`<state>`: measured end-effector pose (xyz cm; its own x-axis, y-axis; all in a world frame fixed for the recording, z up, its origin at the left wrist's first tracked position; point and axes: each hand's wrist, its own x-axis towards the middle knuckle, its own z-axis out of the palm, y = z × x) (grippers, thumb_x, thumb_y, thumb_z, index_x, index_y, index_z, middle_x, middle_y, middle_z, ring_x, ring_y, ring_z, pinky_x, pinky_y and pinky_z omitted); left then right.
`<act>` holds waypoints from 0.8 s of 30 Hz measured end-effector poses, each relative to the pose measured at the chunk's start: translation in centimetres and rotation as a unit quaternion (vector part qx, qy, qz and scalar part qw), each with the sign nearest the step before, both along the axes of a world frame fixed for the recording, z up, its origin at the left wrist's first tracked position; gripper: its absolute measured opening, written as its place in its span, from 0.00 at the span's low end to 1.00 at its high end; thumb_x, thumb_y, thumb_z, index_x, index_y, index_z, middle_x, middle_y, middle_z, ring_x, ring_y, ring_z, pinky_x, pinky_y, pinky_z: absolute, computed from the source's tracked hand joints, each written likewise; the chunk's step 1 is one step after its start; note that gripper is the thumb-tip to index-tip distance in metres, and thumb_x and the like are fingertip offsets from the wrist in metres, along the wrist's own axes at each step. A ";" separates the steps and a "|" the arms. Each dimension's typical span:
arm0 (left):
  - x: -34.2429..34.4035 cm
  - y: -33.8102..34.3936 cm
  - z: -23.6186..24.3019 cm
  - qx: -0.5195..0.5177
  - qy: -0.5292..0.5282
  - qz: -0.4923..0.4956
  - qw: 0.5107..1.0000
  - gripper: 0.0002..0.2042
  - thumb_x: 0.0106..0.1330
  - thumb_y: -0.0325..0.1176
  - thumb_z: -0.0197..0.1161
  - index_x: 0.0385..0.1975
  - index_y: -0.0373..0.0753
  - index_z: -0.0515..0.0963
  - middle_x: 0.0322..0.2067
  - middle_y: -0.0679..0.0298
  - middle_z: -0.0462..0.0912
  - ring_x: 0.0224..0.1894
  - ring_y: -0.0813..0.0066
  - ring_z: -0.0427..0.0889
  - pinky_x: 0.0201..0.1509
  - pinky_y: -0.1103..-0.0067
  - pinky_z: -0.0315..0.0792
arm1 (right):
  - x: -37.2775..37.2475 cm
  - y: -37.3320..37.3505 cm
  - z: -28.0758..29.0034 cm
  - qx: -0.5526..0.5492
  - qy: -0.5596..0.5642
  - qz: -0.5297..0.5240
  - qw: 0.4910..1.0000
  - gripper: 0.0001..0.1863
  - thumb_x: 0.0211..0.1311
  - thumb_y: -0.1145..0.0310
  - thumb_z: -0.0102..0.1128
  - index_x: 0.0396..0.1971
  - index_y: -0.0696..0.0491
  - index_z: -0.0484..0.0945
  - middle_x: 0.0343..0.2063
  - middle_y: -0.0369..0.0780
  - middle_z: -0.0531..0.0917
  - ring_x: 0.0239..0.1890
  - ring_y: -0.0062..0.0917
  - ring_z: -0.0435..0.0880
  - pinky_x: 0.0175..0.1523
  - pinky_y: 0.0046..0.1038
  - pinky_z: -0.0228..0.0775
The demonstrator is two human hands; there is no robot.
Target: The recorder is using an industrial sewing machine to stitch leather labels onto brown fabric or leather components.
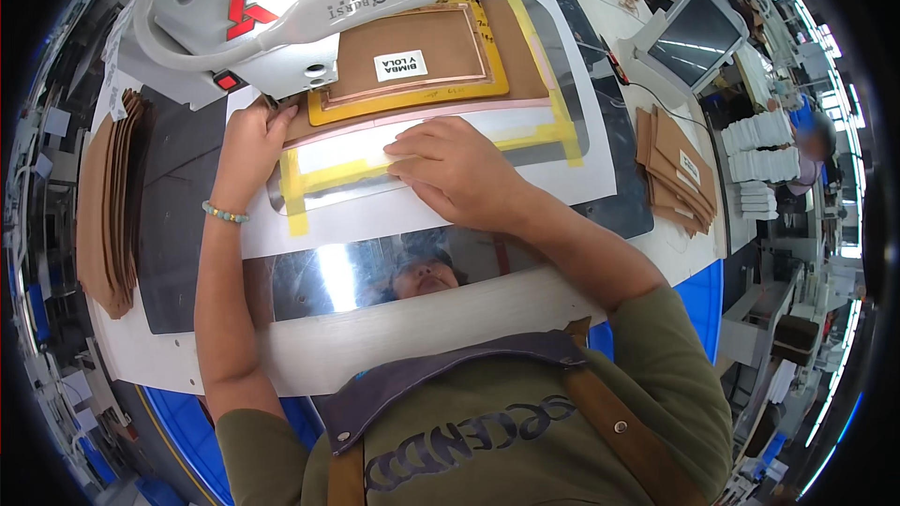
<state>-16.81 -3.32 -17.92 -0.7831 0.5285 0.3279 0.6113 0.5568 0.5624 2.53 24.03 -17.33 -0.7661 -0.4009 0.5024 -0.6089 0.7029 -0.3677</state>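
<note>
A brown panel [517, 56] lies on a clear plate [583, 122] with yellow tape [349, 172] along its edges. On the panel sits a yellow frame [412, 107], and inside it is a brown piece [361, 49] with a white label [400, 66]. My left hand [251, 145] is closed at the panel's left corner, beside the machine head; its fingertips are partly hidden, and what they pinch cannot be made out. My right hand [457, 171] rests with fingers extended over the white strip [361, 145] and tape at the plate's near side, holding nothing visible.
A white machine head [211, 14] with a grey handle-shaped part [352, 5] overhangs the far left. Stacks of brown pieces stand at the left [112, 215] and right [677, 169]. A screen [696, 36] stands far right. A shiny metal plate [375, 276] lies nearest me.
</note>
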 end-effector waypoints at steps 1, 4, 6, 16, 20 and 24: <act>0.3 0.1 1.0 -0.048 -0.021 0.003 0.999 0.13 0.74 0.33 0.66 0.35 0.26 0.80 0.24 0.44 0.82 0.22 0.49 0.77 0.31 0.63 0.71 | 0.0 0.1 0.0 -0.005 -0.007 -0.009 1.000 0.11 0.65 0.73 0.68 0.46 0.54 0.88 0.54 0.41 0.88 0.61 0.38 0.82 0.67 0.42 0.71; 1.3 -1.5 3.6 -0.077 -0.049 -0.008 0.996 0.15 0.72 0.30 0.67 0.29 0.25 0.72 0.21 0.46 0.79 0.19 0.51 0.67 0.29 0.64 0.67 | -0.1 0.4 0.3 -0.005 -0.019 -0.019 1.000 0.12 0.66 0.74 0.68 0.48 0.54 0.88 0.55 0.41 0.88 0.62 0.39 0.82 0.68 0.43 0.70; 1.0 -5.6 4.9 -0.070 -0.020 0.016 0.997 0.11 0.71 0.28 0.67 0.40 0.24 0.78 0.19 0.53 0.73 0.18 0.62 0.66 0.28 0.69 0.63 | 0.1 0.5 0.5 -0.002 -0.026 -0.019 0.999 0.12 0.66 0.74 0.67 0.49 0.54 0.88 0.57 0.41 0.87 0.63 0.39 0.81 0.69 0.43 0.69; 16.4 -28.2 10.6 -0.093 -0.320 0.166 0.928 0.32 0.66 0.32 0.77 0.70 0.35 0.77 0.28 0.75 0.73 0.31 0.88 0.69 0.37 0.85 0.66 | 0.0 -0.2 0.8 0.067 -0.048 -0.060 0.995 0.17 0.70 0.75 0.63 0.57 0.54 0.86 0.64 0.43 0.83 0.67 0.42 0.79 0.72 0.42 0.66; 18.9 -34.5 6.7 -0.080 -0.145 0.399 0.902 0.29 0.69 0.43 0.75 0.65 0.31 0.80 0.37 0.63 0.88 0.42 0.76 0.85 0.47 0.77 0.77 | -0.1 -0.9 0.8 0.081 -0.036 -0.067 0.994 0.16 0.70 0.75 0.63 0.55 0.55 0.86 0.63 0.43 0.84 0.66 0.42 0.80 0.71 0.41 0.67; 18.5 -35.4 1.6 -0.106 -0.048 0.495 0.861 0.29 0.69 0.47 0.74 0.62 0.30 0.82 0.38 0.59 0.88 0.44 0.70 0.86 0.47 0.74 0.78 | -0.1 -1.1 0.6 0.090 -0.038 -0.071 0.993 0.16 0.71 0.76 0.62 0.56 0.55 0.87 0.63 0.42 0.84 0.67 0.41 0.79 0.73 0.41 0.66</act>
